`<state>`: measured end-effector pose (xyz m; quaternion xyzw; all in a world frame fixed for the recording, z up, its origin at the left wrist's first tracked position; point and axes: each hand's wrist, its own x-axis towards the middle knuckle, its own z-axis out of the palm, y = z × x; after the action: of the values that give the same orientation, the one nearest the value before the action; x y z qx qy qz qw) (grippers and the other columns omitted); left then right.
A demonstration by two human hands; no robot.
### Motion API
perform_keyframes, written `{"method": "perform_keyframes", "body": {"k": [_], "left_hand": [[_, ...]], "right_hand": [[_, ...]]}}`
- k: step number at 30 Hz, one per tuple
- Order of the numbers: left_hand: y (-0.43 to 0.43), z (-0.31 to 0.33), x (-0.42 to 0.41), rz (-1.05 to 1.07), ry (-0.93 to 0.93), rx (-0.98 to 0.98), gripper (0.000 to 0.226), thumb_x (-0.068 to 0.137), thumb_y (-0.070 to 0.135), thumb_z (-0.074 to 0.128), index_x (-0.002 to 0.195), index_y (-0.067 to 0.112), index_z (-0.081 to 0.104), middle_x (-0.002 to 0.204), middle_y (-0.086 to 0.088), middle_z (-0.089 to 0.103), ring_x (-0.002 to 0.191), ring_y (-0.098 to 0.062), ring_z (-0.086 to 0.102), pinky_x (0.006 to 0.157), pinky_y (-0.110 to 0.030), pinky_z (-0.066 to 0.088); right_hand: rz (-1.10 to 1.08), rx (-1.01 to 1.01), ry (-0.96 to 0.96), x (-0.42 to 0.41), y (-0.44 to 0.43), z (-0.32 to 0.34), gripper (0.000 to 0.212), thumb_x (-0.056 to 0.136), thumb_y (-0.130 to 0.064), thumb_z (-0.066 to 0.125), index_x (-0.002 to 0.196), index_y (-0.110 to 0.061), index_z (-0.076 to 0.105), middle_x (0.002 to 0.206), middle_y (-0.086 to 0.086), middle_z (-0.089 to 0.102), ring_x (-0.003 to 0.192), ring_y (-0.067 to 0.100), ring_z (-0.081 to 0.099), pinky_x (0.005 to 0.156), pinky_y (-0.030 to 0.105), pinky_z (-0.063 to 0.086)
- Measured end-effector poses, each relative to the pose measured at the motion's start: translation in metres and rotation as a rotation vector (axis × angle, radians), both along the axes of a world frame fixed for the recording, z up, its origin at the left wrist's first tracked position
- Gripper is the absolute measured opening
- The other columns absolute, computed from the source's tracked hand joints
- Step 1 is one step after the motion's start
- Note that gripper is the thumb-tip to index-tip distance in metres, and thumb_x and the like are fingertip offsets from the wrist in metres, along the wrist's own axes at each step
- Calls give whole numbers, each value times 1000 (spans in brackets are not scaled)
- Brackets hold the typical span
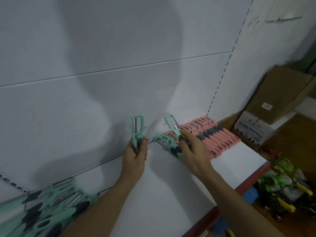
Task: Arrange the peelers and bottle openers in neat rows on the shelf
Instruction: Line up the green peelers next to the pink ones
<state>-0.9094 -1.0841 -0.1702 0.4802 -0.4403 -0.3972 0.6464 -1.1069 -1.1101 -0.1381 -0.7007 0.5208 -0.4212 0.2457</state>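
**Green peelers going in beside the pink row**

A row of pink peelers (pixel 220 137) lies tight against the back of the white shelf (pixel 230 156), handles pointing toward the front edge. Touching the left end of that row are a few green peelers (pixel 166 141) already laid down the same way.

The right hand (pixel 194 149) is just left of the pink row, above those laid green ones. Its thumb and fingers pinch one green peeler (pixel 173 124) by the dark grip, with the blade end tilted up toward the back wall.

The left hand (pixel 136 153) is farther left of the pink row, fingers curled round a small bunch of green peelers (pixel 137 125) held upright, heads on top (the exact count is too blurred to tell).

Well to the left of the pink row, at the near corner of the shelf, lies a loose pile of green peelers (pixel 47 209). To the right of the pink row stand a white printed box (pixel 251 129) and a brown cardboard box (pixel 280 93).
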Motion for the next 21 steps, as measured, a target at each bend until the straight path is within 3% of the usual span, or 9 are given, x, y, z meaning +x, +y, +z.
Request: {"method": "perform_keyframes", "body": {"k": [1,3,7,12,15,17,21], "left_hand": [[0,0,-1,-16,-13,-3,14,96,35,55,92,35,68,64,11,49,59,-9,43,56,-23,41],[2,0,-3,-43,-25,-13,16,96,35,55,90,39,69,65,9,48,60,-9,43,56,-23,41],[4,1,-5,-45,-40,-16,17,99,33,55,91,39,69,64,8,47,59,-9,42,55,-23,40],[3,0,-5,-26,-54,-12,23,104,28,53,90,39,68,63,7,45,59,-9,41,55,-22,39],[1,-1,-7,-1,-21,2,16,97,35,53,90,29,66,62,8,44,57,-10,39,54,-22,37],[1,-3,-7,1,-16,3,17,97,35,53,91,25,65,62,9,43,56,-10,38,54,-21,37],[3,-3,-6,-31,-30,-9,17,97,40,54,87,34,66,62,8,42,57,-10,38,53,-21,36]], "right_hand": [[-2,13,74,-3,0,-1,25,101,-21,53,122,-32,62,100,-21,68,80,4,63,62,15,51],[-31,22,186,-8,4,-1,27,95,-19,66,119,-30,63,103,-16,66,86,3,62,74,20,55],[-46,-239,329,-11,13,-9,19,82,-15,82,96,-17,70,97,-2,70,82,15,61,71,31,56],[-31,-229,439,1,15,-23,13,87,-16,77,100,-17,74,104,1,70,92,21,59,80,38,55],[-26,-185,456,6,15,-27,16,88,-24,76,104,-19,75,108,-2,70,95,17,58,82,33,55],[-33,-201,470,6,15,-29,16,87,-19,76,104,-19,76,105,-2,71,93,17,59,79,31,55],[-47,-228,510,8,16,-30,17,85,-14,77,102,-20,77,100,-3,73,88,15,60,75,24,49]]}}
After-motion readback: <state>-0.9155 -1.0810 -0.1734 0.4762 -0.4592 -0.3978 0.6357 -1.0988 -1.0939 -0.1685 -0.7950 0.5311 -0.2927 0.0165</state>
